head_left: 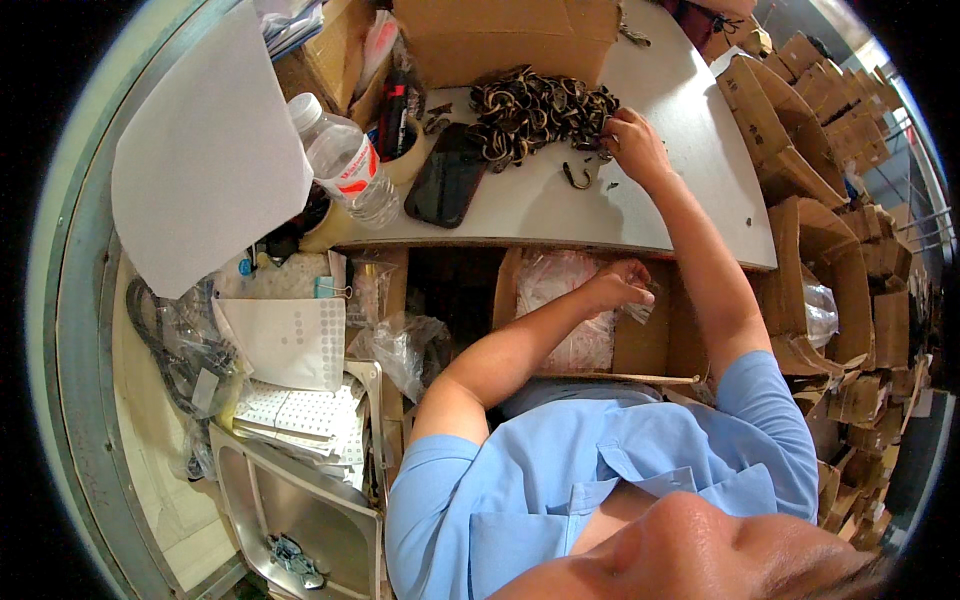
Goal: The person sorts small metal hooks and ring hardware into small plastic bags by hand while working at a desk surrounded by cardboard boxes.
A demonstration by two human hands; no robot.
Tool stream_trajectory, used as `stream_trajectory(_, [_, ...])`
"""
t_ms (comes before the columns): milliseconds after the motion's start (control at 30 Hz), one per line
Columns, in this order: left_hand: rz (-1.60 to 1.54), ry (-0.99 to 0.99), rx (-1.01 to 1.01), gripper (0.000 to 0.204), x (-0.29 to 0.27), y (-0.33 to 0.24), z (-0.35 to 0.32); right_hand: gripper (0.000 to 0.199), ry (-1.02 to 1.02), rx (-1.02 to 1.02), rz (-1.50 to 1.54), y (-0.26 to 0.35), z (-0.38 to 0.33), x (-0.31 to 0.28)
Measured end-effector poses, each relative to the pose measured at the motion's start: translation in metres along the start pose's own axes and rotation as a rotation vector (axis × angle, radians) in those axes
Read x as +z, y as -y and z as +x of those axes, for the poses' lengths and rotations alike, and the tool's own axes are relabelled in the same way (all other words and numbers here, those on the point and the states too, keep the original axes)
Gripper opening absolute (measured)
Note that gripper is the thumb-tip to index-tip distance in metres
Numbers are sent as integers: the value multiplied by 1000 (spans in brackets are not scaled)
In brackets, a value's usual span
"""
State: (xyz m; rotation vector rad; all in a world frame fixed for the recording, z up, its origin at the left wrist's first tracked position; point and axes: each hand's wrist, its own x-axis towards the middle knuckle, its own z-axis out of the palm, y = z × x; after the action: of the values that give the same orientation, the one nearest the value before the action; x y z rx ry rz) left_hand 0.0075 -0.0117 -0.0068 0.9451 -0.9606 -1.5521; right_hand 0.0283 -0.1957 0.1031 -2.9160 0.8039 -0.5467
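A pile of small curved, hook-like dark pieces with pale edges (535,115) lies on the white table. My right hand (635,145) reaches to the pile's right edge, fingers closed at the pieces; what they pinch is hidden. One loose curved piece (576,177) lies just in front of the pile. Lower down, my left hand (622,284) is closed on a small clear plastic bag (638,309) above an open cardboard box. Many clear plastic bags (565,335) fill the left part of that box, below the table's front edge.
Left of the pile lie a black phone (447,177), a clear plastic bottle (352,165) and a tape roll (408,155). A cardboard box (505,40) stands behind. Papers (300,425) and a metal tray (245,490) are at lower left. Open cartons (780,130) line the right.
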Motion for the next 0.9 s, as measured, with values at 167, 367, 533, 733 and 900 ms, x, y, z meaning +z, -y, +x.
stream_trajectory(167, [25,-35,-23,38,-2,1,0,21,98,200,185,13,-2,-28])
stream_trajectory(367, [73,17,-40,42,-3,8,5,23,232,117,352,57,-17,-43])
stream_trajectory(533, [-8,72,37,41,-6,31,16,19,206,101,59,81,-17,-10])
stream_trajectory(733, [-47,56,39,40,2,4,3,21,211,72,235,85,-48,-28])
stream_trajectory(900, [-4,46,177,38,5,-25,-11,19,456,204,916,47,-106,-84])
